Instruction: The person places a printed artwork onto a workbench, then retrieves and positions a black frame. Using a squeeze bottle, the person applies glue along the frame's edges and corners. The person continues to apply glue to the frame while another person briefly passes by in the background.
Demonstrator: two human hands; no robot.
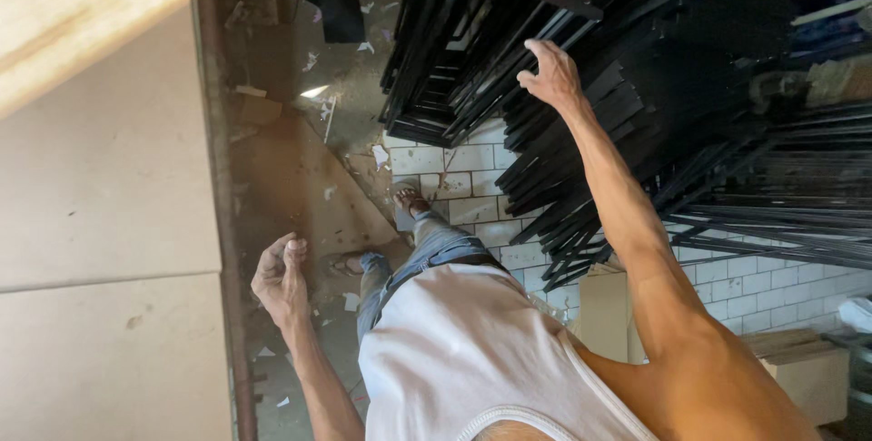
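A large pale board fills the left of the head view, its dark edge running top to bottom like a desk seen from above. To the right, a big leaning stack of black frames takes up the upper right, many thin dark bars packed side by side, their long axis slanting from the lower right up toward the upper left; further bars fan out flatter at the far right. Beneath lies a floor partly of brown sheet material littered with white scraps, partly of white tiles with dark joints. A few pale cardboard boxes stand low on the right. The person, in a white sleeveless top and jeans, stands with sandalled feet on the floor. The right hand reaches up and forward, arm stretched out, and lies against the edge of the stack, fingers spread over the bar ends; the grip touches the frames, but whether it has closed round one bar I cannot tell. The left hand hangs low beside the board's edge, well apart from the frames, fingers curled loosely in and holding nothing. The frames lie straight ahead of the right hand, which is much the nearer.
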